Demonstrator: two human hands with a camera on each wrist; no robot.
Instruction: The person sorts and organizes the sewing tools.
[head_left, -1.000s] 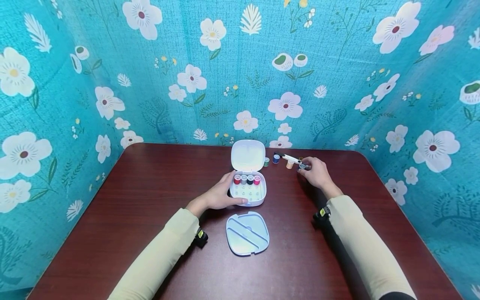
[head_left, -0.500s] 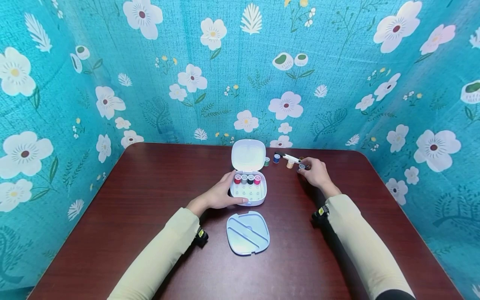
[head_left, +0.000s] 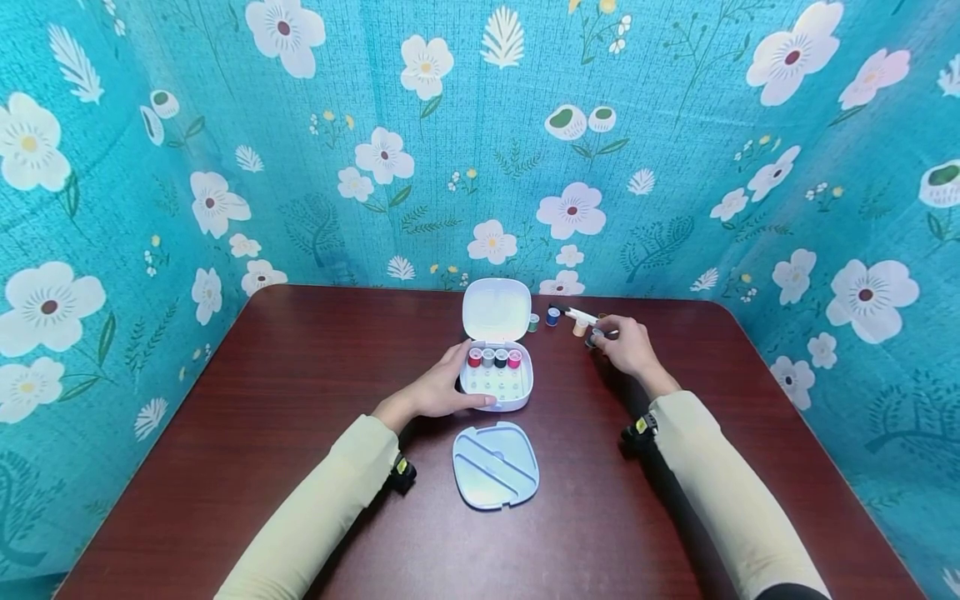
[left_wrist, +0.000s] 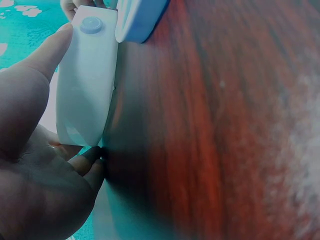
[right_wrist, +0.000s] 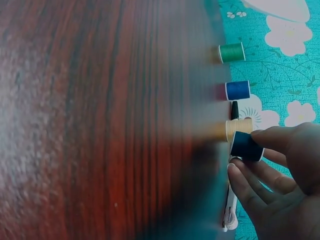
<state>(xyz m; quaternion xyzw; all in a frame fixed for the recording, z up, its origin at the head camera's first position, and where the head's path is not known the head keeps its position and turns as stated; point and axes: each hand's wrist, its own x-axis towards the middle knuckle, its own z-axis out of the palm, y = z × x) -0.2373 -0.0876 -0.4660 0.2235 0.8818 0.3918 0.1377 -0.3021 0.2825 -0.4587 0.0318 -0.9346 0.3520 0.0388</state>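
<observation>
My left hand grips the left side of a small white sewing box, its thumb along the front wall. The box's lid stands raised at the back. One row inside holds a red spool, a grey spool, a black spool and a pink spool, with bare pegs in front. To the right, my right hand pinches a dark navy thread spool between thumb and fingers. In the right wrist view this spool overlaps a beige thread spool.
A green spool and a blue spool stand beside the lid. A slim white tool with a black end lies behind the beige spool. In front of the box lies a pale blue tray with diagonal ridges. A flowered curtain hangs behind the table.
My right hand has shifted slightly left with the dark spool, which now sits nearer the beige one and looks more tilted. The left hand and the box stay where they were.
</observation>
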